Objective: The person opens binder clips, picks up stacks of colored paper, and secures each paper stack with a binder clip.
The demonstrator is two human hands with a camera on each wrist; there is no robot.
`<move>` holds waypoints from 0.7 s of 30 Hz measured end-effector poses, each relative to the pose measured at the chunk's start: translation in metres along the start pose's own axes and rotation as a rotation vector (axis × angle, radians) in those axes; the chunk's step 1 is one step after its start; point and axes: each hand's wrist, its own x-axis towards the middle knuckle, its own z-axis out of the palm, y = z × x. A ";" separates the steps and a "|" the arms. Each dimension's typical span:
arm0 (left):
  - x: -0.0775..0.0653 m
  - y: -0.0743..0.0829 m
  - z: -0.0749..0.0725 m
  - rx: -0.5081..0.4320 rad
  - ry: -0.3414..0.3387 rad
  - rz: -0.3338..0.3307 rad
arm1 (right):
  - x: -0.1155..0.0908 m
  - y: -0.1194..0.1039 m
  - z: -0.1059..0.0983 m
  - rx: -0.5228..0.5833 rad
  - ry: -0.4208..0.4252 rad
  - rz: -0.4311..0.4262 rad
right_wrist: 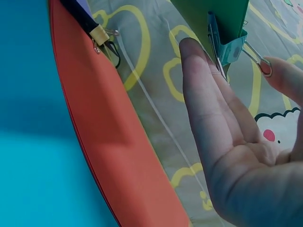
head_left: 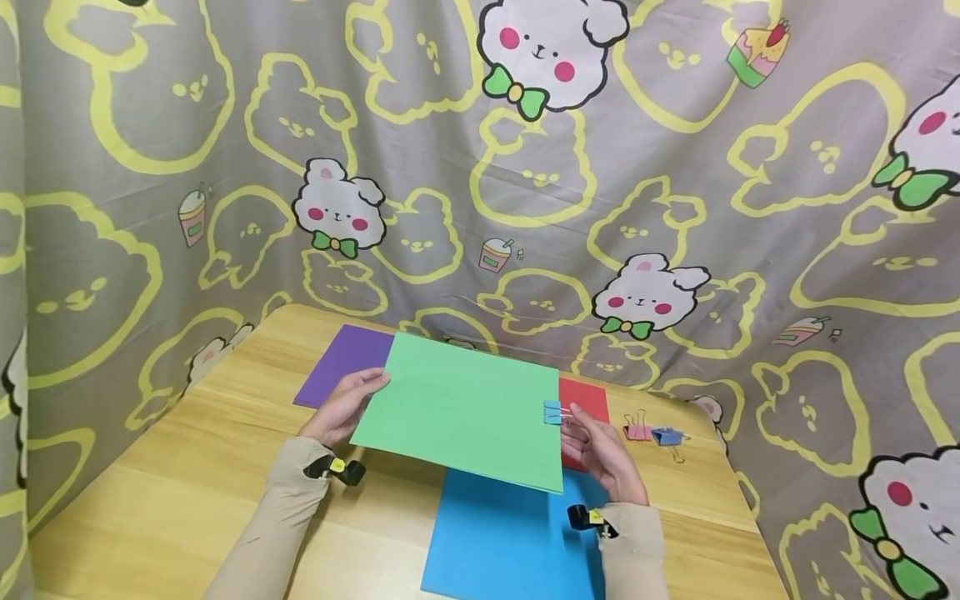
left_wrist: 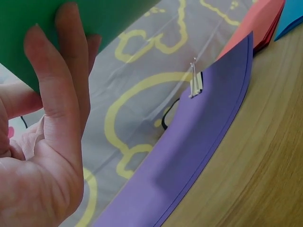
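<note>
A stack of green paper [head_left: 465, 408] is held up above the table, tilted toward me. My left hand [head_left: 347, 407] grips its left edge, thumb on top and fingers underneath. A light-blue binder clip [head_left: 552, 413] sits clamped on the right edge, its wire handles sticking outward. Those handles are between the thumb and fingers of my right hand [head_left: 606, 454]. In the right wrist view, the thumb presses one wire loop of the clip [right_wrist: 233, 47], and the fingers lie along the other. Seen from the left wrist, fingers spread against the underside of the green paper [left_wrist: 19, 42].
Blue paper [head_left: 495, 533] lies in front on the wooden table [head_left: 150, 475]. Purple paper [head_left: 337, 358], with a small clip [left_wrist: 196, 84] at its edge, is back left; red paper [head_left: 588, 400] is behind the right hand. Pink [head_left: 637, 432] and blue [head_left: 666, 436] binder clips sit right.
</note>
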 end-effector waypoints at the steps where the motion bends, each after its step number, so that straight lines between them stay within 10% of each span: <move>1: 0.000 0.000 0.000 -0.002 -0.001 0.000 | 0.000 0.000 0.000 -0.008 -0.001 0.004; 21: 0.003 -0.001 0.000 -0.029 0.000 -0.011 | -0.001 0.002 -0.011 0.139 -0.349 0.008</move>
